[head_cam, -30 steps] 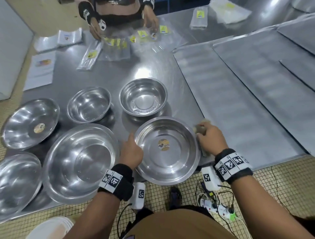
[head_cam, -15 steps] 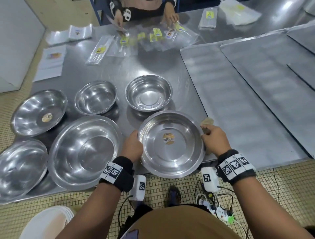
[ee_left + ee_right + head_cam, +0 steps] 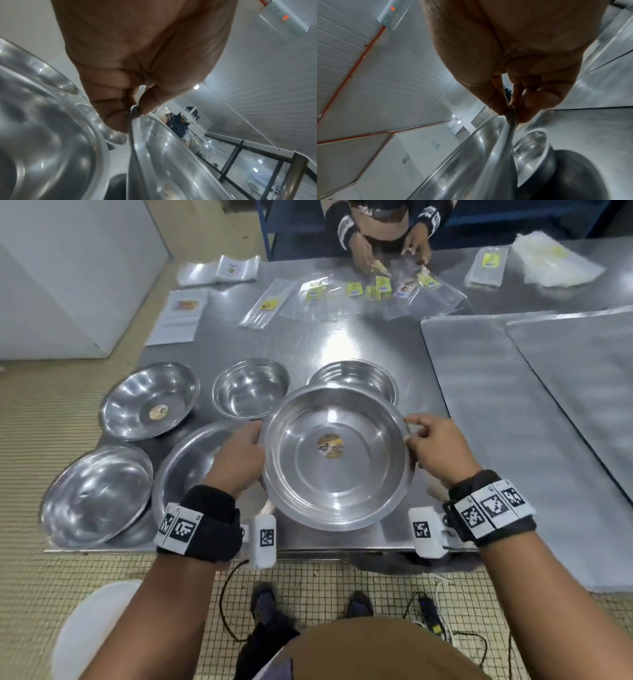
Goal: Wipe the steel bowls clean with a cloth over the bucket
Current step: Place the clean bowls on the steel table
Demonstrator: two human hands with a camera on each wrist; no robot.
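Lifted off table since prev frame: round steel bowl (image 3: 335,460) (shiny, sticker inside), rim pinched by both hands, L (image 3: 238,462) & R (image 3: 440,451).

Black wristbands (image 3: 205,522) with white coded tags, white wrist cameras (image 3: 263,539), tan top (image 3: 370,652).

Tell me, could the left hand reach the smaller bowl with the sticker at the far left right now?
Probably not right away: the left hand grips the rim of the lifted bowl. The path to the stickered bowl looks free, but the fingers are occupied.
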